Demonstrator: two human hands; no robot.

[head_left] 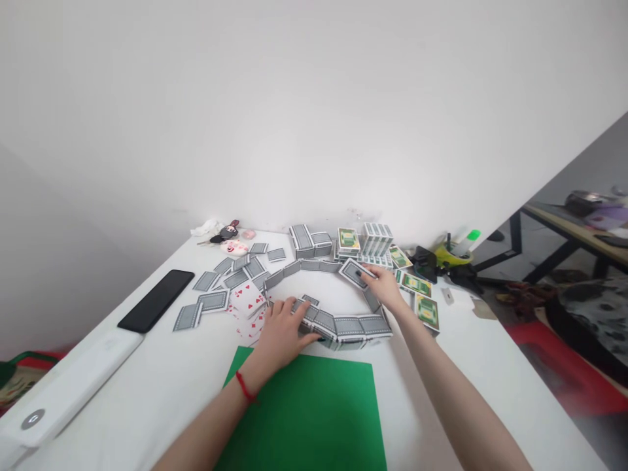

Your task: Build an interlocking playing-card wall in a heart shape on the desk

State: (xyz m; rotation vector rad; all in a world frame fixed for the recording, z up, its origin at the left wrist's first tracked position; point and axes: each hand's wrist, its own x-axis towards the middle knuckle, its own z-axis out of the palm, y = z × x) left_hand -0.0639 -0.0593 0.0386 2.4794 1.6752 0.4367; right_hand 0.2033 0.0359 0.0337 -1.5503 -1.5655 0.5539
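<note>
A ring of grey-backed playing cards [348, 326] stands on the white table, several cards laid flat along its top. My left hand [284, 330] rests at the ring's front left, fingers spread over the cards there and the thumb along the outer side. Between the fingers and thumb of my right hand [385, 284] is a grey-backed card box or card [353, 271], held over the ring's back right part. Loose cards [248, 297], some face up with red pips, lie left of the ring. Whether the left fingers grip a card is hidden.
A green sheet [314, 412] lies in front. Stacked card boxes [348, 241] and card stacks [377, 241] stand near the wall. A black phone [157, 301] and a white device [73, 386] are left; a yellow-green holder [449, 255] is at the back right.
</note>
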